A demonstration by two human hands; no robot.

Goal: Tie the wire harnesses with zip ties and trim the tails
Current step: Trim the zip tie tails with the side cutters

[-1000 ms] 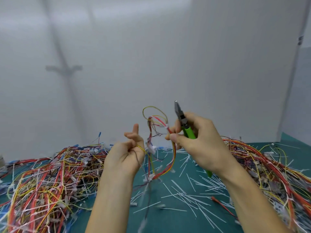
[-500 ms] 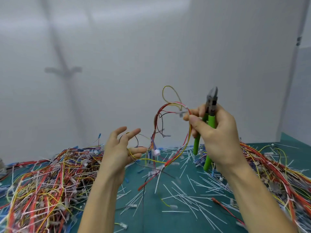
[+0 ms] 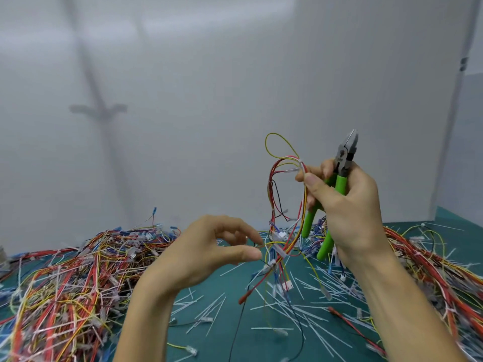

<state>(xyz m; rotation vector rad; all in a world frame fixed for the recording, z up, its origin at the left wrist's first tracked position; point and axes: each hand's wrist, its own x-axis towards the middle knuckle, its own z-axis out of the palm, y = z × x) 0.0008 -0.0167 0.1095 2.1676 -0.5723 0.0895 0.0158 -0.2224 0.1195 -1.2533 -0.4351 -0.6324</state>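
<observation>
My right hand (image 3: 347,205) is raised above the green mat (image 3: 230,333), in front of the white wall (image 3: 209,100). Its thumb and forefinger pinch the top of one wire harness (image 3: 271,184), at the point where a white zip tie (image 3: 290,171) crosses the bundle. The remaining fingers of the same hand are curled round the green handles of the cutters (image 3: 345,155), whose metal nose points upward and a little to the right. The harness hangs from the pinch as a loop of red, yellow and black wires. Its white connectors dangle just above the mat. My left hand (image 3: 203,252) is lower and to the left, near the hanging lower wires. Its fingers are loosely curved, thumb and forefinger apart, and I cannot see them gripping anything. Cut white tails (image 3: 300,304) lie scattered on the mat between a large heap of harnesses (image 3: 65,278) on the left and a second heap (image 3: 431,262) on the right.
</observation>
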